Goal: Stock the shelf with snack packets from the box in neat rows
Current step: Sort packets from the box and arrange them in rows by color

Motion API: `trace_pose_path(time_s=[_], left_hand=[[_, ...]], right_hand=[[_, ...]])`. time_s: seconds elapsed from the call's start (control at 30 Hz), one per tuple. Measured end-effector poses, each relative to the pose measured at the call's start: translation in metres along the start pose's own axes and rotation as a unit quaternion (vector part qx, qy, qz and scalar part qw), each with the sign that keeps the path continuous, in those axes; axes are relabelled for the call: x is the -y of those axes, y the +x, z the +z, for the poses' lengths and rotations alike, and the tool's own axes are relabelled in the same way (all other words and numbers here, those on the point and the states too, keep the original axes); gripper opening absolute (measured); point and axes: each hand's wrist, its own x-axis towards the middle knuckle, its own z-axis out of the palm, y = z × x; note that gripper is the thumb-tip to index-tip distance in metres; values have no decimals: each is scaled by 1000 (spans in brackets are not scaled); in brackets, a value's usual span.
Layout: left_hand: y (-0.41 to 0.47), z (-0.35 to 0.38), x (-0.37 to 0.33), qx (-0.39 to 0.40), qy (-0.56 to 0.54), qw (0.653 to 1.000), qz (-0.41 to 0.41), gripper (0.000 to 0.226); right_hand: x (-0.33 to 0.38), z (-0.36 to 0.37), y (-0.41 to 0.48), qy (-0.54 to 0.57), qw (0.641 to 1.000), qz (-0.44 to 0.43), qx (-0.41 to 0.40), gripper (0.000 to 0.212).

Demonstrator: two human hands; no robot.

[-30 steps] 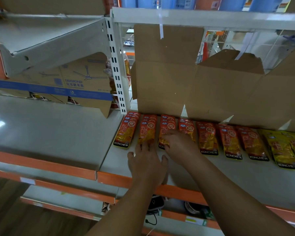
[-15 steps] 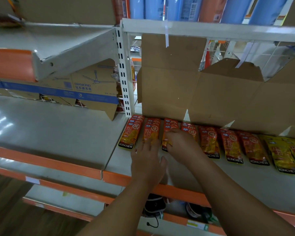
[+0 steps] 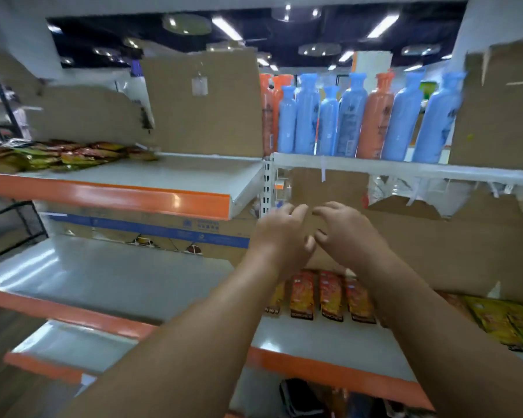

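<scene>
A row of orange-red snack packets [image 3: 329, 295] lies flat on the grey shelf [image 3: 329, 345] with the orange front edge, and yellow packets [image 3: 498, 319] continue the row at the right. My left hand [image 3: 280, 233] and my right hand [image 3: 343, 233] hover side by side in the air above the row, in front of the cardboard backing. Their fingers are loosely curled and hold nothing. My forearms hide part of the row. No box of packets is visible.
Torn cardboard sheets [image 3: 435, 242] line the back of the shelf. Blue and orange bottles [image 3: 354, 119] stand on the shelf above. Mixed snack packets [image 3: 58, 155] lie on the upper left shelf. A blue-striped carton [image 3: 151, 230] sits behind the bare left shelf [image 3: 109, 276].
Both hands have lifted off the packets and risen above the row. The view has tilted upward, bringing the upper shelves and ceiling into sight.
</scene>
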Motion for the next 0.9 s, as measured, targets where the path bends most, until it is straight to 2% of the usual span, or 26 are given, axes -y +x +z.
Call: trace_pose_path(time_s=[0.13, 0.23, 0.3, 0.4, 0.47, 0.6, 0.7, 0.77, 0.9], left_hand=[[13, -96, -5, -43, -46, 992, 113, 51], [11, -165, 18, -69, 11, 986, 149, 48], [14, -200, 50, -73, 70, 983, 153, 44], [23, -237, 106, -32, 157, 983, 86, 35], [27, -254, 140, -13, 171, 985, 34, 25], [30, -274, 196, 45, 193, 979, -55, 31], [31, -283, 235, 106, 234, 959, -123, 32], [33, -288, 260, 151, 252, 940, -172, 30], [44, -299, 308, 150, 225, 933, -236, 27]], right_hand=[[42, -62, 23, 12, 998, -15, -65, 45], [77, -100, 42, 36, 994, -39, -94, 40], [101, -114, 57, 40, 995, -50, -79, 35], [132, -119, 88, 30, 995, -78, -46, 30], [149, -114, 115, 27, 996, -84, -15, 31], [181, -92, 166, -22, 987, -106, 117, 28], [201, -72, 199, -63, 974, -110, 189, 26], [215, -56, 227, -100, 954, -149, 241, 30], [243, -28, 281, -116, 937, -185, 271, 34]])
